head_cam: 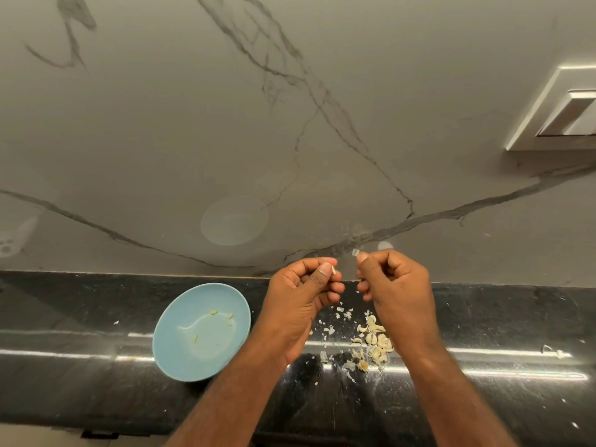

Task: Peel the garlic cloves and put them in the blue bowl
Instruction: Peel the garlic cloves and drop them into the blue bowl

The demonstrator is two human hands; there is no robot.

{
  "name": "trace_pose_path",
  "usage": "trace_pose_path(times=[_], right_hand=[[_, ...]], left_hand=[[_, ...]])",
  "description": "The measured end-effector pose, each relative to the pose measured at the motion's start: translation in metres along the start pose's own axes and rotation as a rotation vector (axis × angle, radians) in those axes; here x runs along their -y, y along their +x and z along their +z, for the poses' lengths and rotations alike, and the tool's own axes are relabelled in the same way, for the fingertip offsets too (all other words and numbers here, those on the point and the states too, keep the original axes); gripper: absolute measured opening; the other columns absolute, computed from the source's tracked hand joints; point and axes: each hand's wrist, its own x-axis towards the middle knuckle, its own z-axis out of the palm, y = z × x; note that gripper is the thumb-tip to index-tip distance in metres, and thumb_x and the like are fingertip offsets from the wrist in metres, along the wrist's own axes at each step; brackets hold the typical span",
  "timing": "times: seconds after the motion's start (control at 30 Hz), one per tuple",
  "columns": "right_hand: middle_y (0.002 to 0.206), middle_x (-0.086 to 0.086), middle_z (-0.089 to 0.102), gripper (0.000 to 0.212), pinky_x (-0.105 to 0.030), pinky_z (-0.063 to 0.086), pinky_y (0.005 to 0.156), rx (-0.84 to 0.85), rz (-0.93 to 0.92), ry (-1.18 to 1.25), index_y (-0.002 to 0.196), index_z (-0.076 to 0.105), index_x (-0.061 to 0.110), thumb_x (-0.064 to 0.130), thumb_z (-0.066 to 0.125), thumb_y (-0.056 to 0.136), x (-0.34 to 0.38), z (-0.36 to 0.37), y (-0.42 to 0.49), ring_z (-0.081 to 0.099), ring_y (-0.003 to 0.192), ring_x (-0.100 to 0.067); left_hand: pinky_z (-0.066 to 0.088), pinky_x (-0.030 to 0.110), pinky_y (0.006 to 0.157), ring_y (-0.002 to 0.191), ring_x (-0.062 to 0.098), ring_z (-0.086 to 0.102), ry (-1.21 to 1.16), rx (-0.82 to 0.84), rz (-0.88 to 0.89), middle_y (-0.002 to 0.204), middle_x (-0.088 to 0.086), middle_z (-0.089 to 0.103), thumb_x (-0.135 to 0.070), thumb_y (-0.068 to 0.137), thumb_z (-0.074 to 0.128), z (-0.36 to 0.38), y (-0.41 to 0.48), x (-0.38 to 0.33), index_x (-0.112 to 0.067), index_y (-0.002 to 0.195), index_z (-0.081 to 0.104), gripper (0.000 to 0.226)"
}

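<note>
— What takes up most of the view?

— A pale marble wall [290,124] with dark veins, and a white switch plate [561,108] at its upper right. Below it runs a glossy black bench [483,398], speckled and streaked with light.

— And the blue bowl [180,356]?

— It stands on the bench, left of both hands, tipped towards the camera by the wide lens. A few small peeled pieces [213,312] lie apart inside it.

— The hands?

— Both are raised over the bench's back edge, close together but not touching. The left hand [303,295] has its fingers curled in, thumb and forefinger pinching a clove [333,270]. The right hand [396,295] is curled too, its thumb and forefinger pinching a thin, clear flake of skin [355,252].

— Which way does the clove point?

— Only a pale sliver shows beside the thumbnail, running roughly up and down in the view, facing the right hand. The rest is hidden, so I cannot tell the whole clove's long axis.

— Anything under the hands?

— A loose pile [375,341] of unpeeled cloves and husks on the bench, right of the bowl, with white scraps scattered around it.
</note>
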Motion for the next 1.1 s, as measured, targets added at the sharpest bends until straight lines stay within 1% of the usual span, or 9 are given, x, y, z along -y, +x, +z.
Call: trace_pose_path(times=[0.1,0.17,0.27,0.33,0.4,0.53,0.73,0.93,1.1], right_hand=[[0.074,0.005,0.069,0.011,-0.02,0.053,0.065,-0.017,-0.071,-0.196,0.084,0.069,0.027,0.021,0.07,0.093,-0.005,-0.006,0.005,0.061,0.067,-0.001],[0.082,0.01,0.069,0.02,-0.019,0.052,0.071,-0.023,-0.103,-0.256,0.091,0.066,0.033,0.013,0.065,0.095,-0.007,-0.007,0.008,0.063,0.077,0.002],[0.069,0.005,0.064,0.027,-0.021,0.043,0.051,-0.09,-0.177,-0.241,0.082,0.067,0.026,0.005,0.057,0.095,-0.011,-0.009,0.007,0.054,0.056,-0.005],[0.059,0.0,0.059,0.022,-0.027,0.035,0.044,-0.134,-0.222,-0.216,0.074,0.066,0.021,0.016,0.055,0.092,-0.012,-0.01,0.007,0.043,0.047,-0.006],[0.063,0.007,0.06,0.025,-0.027,0.04,0.053,-0.125,-0.227,-0.248,0.074,0.068,0.018,0.031,0.054,0.09,-0.013,-0.011,0.01,0.049,0.055,-0.006],[0.096,0.015,0.07,0.013,-0.006,0.048,0.079,-0.036,-0.173,-0.355,0.098,0.07,0.033,0.021,0.063,0.097,-0.006,-0.01,0.007,0.06,0.093,0.014],[0.092,0.014,0.076,0.02,-0.014,0.054,0.079,0.254,-0.084,-0.116,0.103,0.073,0.026,0.017,0.076,0.085,0.008,-0.009,-0.003,0.071,0.09,-0.002],[0.081,0.014,0.074,0.009,-0.015,0.054,0.069,0.257,-0.125,-0.207,0.088,0.072,0.025,0.017,0.07,0.091,0.011,-0.001,-0.009,0.069,0.075,-0.003],[0.072,-0.002,0.07,0.01,-0.026,0.052,0.057,0.246,0.098,0.085,0.088,0.068,0.006,0.01,0.063,0.095,0.009,0.009,-0.012,0.064,0.064,-0.018]], left_hand=[[0.057,0.023,0.067,0.075,0.016,0.068,-0.006,-0.006,-0.004,0.085,0.011,0.072,-0.006,0.091,0.061,0.0,0.001,0.0,0.0,0.105,0.068,0.017],[0.057,0.023,0.067,0.075,0.016,0.068,-0.014,-0.009,0.0,0.085,0.011,0.072,-0.008,0.088,0.063,0.0,0.001,-0.001,-0.001,0.104,0.068,0.019],[0.056,0.023,0.067,0.076,0.015,0.067,0.003,-0.015,0.004,0.084,0.008,0.072,-0.014,0.082,0.067,0.0,0.002,0.001,-0.003,0.102,0.07,0.023],[0.055,0.022,0.067,0.075,0.014,0.065,0.018,-0.026,0.004,0.083,0.006,0.071,-0.016,0.079,0.068,0.0,0.002,0.001,-0.005,0.1,0.072,0.024],[0.055,0.022,0.067,0.075,0.013,0.064,0.022,-0.033,0.0,0.083,0.005,0.071,-0.018,0.077,0.07,0.0,0.003,0.001,-0.005,0.101,0.072,0.027],[0.055,0.022,0.067,0.076,0.014,0.067,0.012,-0.034,-0.005,0.085,0.009,0.072,-0.009,0.086,0.068,0.001,0.004,0.002,-0.002,0.103,0.072,0.019],[0.055,0.022,0.067,0.078,0.015,0.067,0.062,-0.042,0.015,0.086,0.01,0.073,-0.008,0.088,0.068,0.001,0.003,0.003,-0.004,0.101,0.071,0.014],[0.054,0.022,0.067,0.077,0.011,0.066,0.141,-0.025,0.062,0.084,0.004,0.072,-0.007,0.09,0.066,0.001,0.001,0.001,-0.007,0.095,0.071,0.007],[0.052,0.028,0.071,0.077,0.01,0.064,0.428,-0.047,0.299,0.082,-0.003,0.071,-0.008,0.093,0.066,-0.002,0.003,0.003,-0.02,0.088,0.072,0.014]])
